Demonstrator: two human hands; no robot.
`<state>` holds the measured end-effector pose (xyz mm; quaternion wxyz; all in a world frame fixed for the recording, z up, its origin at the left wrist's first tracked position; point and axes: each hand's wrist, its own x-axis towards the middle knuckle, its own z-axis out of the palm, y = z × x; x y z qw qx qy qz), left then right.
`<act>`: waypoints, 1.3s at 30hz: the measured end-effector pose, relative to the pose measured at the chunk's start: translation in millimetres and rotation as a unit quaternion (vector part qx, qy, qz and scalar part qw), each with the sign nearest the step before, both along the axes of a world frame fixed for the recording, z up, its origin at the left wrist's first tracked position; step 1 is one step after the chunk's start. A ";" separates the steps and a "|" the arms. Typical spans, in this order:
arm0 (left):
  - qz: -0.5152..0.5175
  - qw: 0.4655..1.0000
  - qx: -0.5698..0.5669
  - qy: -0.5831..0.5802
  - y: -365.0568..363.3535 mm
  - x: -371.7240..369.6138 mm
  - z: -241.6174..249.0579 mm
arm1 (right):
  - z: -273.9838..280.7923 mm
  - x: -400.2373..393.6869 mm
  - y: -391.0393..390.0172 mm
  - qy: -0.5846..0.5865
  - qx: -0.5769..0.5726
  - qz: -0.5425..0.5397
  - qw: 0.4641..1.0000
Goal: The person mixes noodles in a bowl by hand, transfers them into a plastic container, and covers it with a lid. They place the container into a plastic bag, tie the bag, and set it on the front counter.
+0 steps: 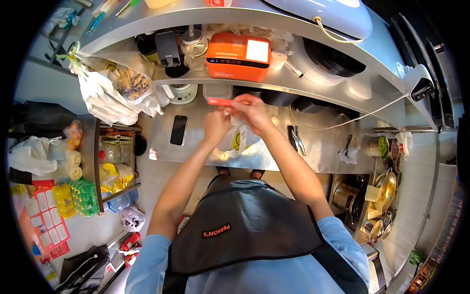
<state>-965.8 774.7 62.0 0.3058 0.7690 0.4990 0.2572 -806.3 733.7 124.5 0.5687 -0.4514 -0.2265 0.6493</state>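
Over the steel counter [196, 147], my two hands meet close together. My right hand [252, 113] is closed, its fingertips pinching the end of a flat red strip [219, 102] that points left. My left hand [218, 125] is closed just below the strip; what its fingers pinch is too small to make out. Beneath and between my hands is a clear plastic bag [252, 138] with a yellow-green label, partly hidden by my right forearm. A black phone [179, 130] lies left of my hands. Right of my forearm are dark-handled scissors or pliers [296, 140].
A shelf above the counter holds an orange machine [238, 56], a glass jar [194, 46] and a white bag of packets [105, 93]. Under it stands a small scale [184, 94]. A white cable [352, 116] hangs across the right side. Metal pots [346, 195] stand lower right.
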 end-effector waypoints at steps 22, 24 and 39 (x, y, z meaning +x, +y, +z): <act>0.069 0.899 -0.368 -0.228 19.6 0.5 19.0 | -119.6 -42.7 -54.7 -0.599 0.063 -0.212 0.770; 0.070 0.893 -0.372 -0.243 4.0 2.2 26.0 | -126.4 -45.3 -48.2 -0.615 0.063 -0.201 0.760; 0.158 0.884 -0.341 -0.278 -61.7 -76.4 -15.1 | -142.7 37.2 -57.3 -0.407 0.082 0.020 0.909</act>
